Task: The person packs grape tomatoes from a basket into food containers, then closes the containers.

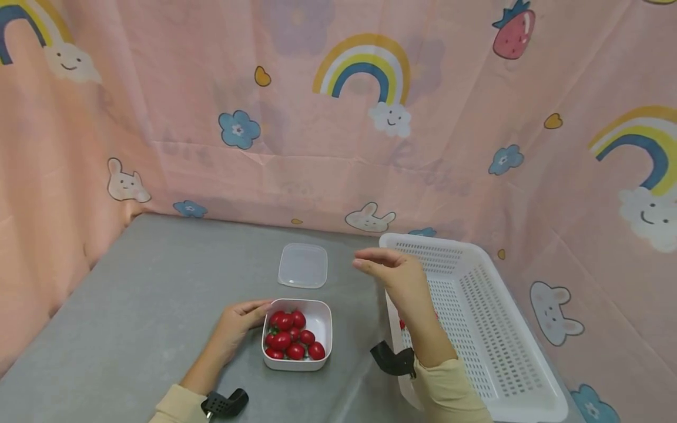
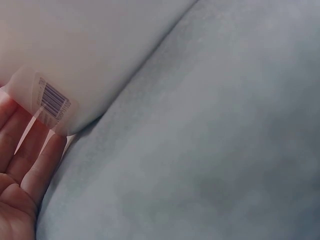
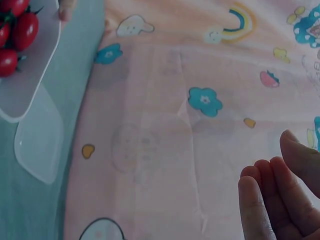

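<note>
My left hand (image 1: pixel 238 326) reaches to the upper left corner of a white square container (image 1: pixel 297 365), and its extended fingers touch the side. In the left wrist view the fingers (image 2: pixel 42 165) lie against the container's wall, beside a barcode label (image 2: pixel 54 101). Several red cherry tomatoes (image 1: pixel 282 341), some with green stems, fill most of the container. My right hand (image 1: pixel 399 279) hovers over the near left side of a white perforated basket (image 1: pixel 529 346). Nothing sits between its thumb and fingers, which are apart in the right wrist view.
A clear plastic lid (image 1: pixel 303 266) lies flat on the grey table (image 1: pixel 158 311) behind the container. Inside the basket, bits of red (image 1: pixel 402 324) show beside the right forearm, which hides the rest. A pink patterned curtain (image 1: pixel 296 176) hangs along the table's back edge.
</note>
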The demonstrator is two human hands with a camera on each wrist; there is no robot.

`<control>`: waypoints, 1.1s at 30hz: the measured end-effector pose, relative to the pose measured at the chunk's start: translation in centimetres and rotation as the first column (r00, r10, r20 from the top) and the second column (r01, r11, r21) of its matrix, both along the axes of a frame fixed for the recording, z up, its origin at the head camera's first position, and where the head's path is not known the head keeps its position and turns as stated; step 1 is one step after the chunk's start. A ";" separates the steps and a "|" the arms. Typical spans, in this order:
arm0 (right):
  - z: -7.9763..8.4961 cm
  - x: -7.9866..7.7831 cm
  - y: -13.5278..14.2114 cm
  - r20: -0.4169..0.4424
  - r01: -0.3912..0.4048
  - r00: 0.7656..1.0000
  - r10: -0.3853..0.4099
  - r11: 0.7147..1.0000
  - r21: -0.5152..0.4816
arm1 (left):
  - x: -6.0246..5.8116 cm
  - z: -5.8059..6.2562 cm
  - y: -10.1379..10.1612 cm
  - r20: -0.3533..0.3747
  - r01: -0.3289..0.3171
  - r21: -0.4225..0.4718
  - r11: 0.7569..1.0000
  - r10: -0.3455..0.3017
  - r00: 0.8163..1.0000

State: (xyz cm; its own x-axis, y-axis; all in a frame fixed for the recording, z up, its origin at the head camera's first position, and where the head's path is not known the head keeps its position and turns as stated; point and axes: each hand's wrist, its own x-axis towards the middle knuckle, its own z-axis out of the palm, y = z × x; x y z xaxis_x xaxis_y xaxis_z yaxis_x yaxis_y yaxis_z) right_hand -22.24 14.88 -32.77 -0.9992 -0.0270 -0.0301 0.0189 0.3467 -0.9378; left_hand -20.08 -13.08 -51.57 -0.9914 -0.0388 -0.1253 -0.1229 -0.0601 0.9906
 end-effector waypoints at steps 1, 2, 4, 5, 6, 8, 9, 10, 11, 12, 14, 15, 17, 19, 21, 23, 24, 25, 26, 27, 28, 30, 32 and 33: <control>0.0 0.0 0.4 0.013 0.001 1.000 -0.001 1.000 0.004 | 0.0 0.0 0.0 -0.001 -0.001 -0.005 1.000 0.001 1.000; 0.0 -0.1 0.7 0.019 0.001 1.000 -0.001 1.000 0.007 | 0.0 0.0 0.0 -0.002 -0.003 -0.007 1.000 0.003 1.000; 0.0 -0.1 1.4 0.026 0.001 1.000 -0.002 1.000 0.009 | 0.0 -0.1 0.0 0.000 -0.007 -0.017 1.000 0.007 1.000; 0.0 -0.2 1.8 0.028 0.003 1.000 -0.004 1.000 0.012 | 0.0 -0.2 0.1 0.004 -0.011 -0.021 1.000 0.011 1.000; 0.0 -0.1 2.2 0.030 0.007 1.000 -0.007 1.000 0.015 | 0.0 -0.2 0.1 0.009 -0.016 -0.022 1.000 0.016 1.000; -0.1 -0.1 3.0 0.024 0.018 1.000 -0.018 0.999 0.036 | 0.0 -0.3 0.1 0.021 -0.022 -0.020 1.000 0.023 1.000; -0.1 -0.1 3.3 0.018 0.023 1.000 -0.024 0.999 0.048 | 0.0 -0.3 0.2 0.023 -0.024 -0.022 0.999 0.024 0.999; -0.1 -0.1 3.7 0.011 0.027 1.000 -0.028 0.998 0.063 | -0.1 -0.4 0.2 0.022 -0.024 -0.026 0.999 0.024 0.999; -0.2 -0.1 4.1 0.006 0.032 0.999 -0.032 0.996 0.079 | -0.1 -0.4 0.2 0.022 -0.027 -0.028 0.999 0.027 0.999; -0.3 -0.1 4.5 0.005 0.035 0.999 -0.036 0.995 0.091 | -0.1 -0.5 0.2 0.020 -0.027 -0.032 0.999 0.028 0.999; -0.6 -0.3 5.3 -0.003 0.037 0.999 -0.037 0.994 0.106 | -0.1 -0.5 0.2 0.015 -0.026 -0.040 0.999 0.026 1.000; -0.8 -0.4 5.8 -0.003 0.035 0.999 -0.035 0.993 0.113 | -0.1 -0.5 0.2 0.011 -0.024 -0.042 0.999 0.025 1.000; -1.4 -0.7 6.8 -0.008 0.035 0.999 -0.035 0.992 0.120 | -0.1 -0.5 0.2 0.009 -0.026 -0.043 0.999 0.026 1.000; -2.1 -1.1 7.8 -0.013 0.037 0.999 -0.035 0.991 0.126 | -0.1 -0.4 0.2 0.008 -0.025 -0.044 0.999 0.025 1.000; -2.9 -1.6 8.9 -0.012 0.034 0.999 -0.032 0.992 0.125 | -0.1 -0.4 0.2 0.012 -0.028 -0.040 0.999 0.029 1.000; -3.7 -1.9 10.0 -0.013 0.026 1.000 -0.025 0.992 0.126 | -0.1 -0.3 0.3 0.019 -0.032 -0.039 0.999 0.032 0.999; -4.1 -2.1 10.5 -0.009 0.016 1.000 -0.015 0.991 0.135 | -0.1 -0.3 0.3 0.021 -0.033 -0.038 0.999 0.033 0.999; -4.4 -2.2 11.0 -0.005 0.006 1.000 -0.006 0.989 0.150 | -0.1 -0.3 0.3 0.025 -0.034 -0.036 0.999 0.035 0.999; -4.7 -2.4 11.4 0.001 -0.004 1.000 0.004 0.986 0.166 | -0.1 -0.3 0.3 0.028 -0.034 -0.034 0.999 0.035 0.999; -5.0 -2.5 11.9 0.006 -0.017 1.000 0.016 0.982 0.190 | -0.1 -0.2 0.4 0.030 -0.033 -0.035 0.999 0.034 0.999; -5.2 -2.6 12.3 0.013 -0.031 1.000 0.029 0.977 0.211 | -0.1 -0.2 0.4 0.031 -0.033 -0.034 0.999 0.034 0.999; -5.8 -2.9 13.2 0.028 -0.059 0.998 0.054 0.969 0.239 | -0.1 -0.2 0.4 0.031 -0.034 -0.032 0.999 0.035 0.999; -6.3 -3.1 13.9 0.042 -0.078 0.997 0.069 0.966 0.245 | -0.1 -0.2 0.4 0.032 -0.035 -0.031 0.999 0.036 0.999; -6.5 -3.2 14.3 0.047 -0.085 0.996 0.076 0.966 0.243 | -0.1 -0.1 0.4 0.033 -0.036 -0.033 0.999 0.037 0.999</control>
State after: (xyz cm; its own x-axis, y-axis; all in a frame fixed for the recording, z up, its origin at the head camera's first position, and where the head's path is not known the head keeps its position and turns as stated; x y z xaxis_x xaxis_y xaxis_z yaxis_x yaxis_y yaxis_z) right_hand -25.47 29.15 -39.28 -0.9921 -0.0946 -0.0825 0.0144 0.5668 -0.8237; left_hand -20.15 -12.69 -51.72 -0.9846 -0.0791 -0.1562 -0.1540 -0.0332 0.9875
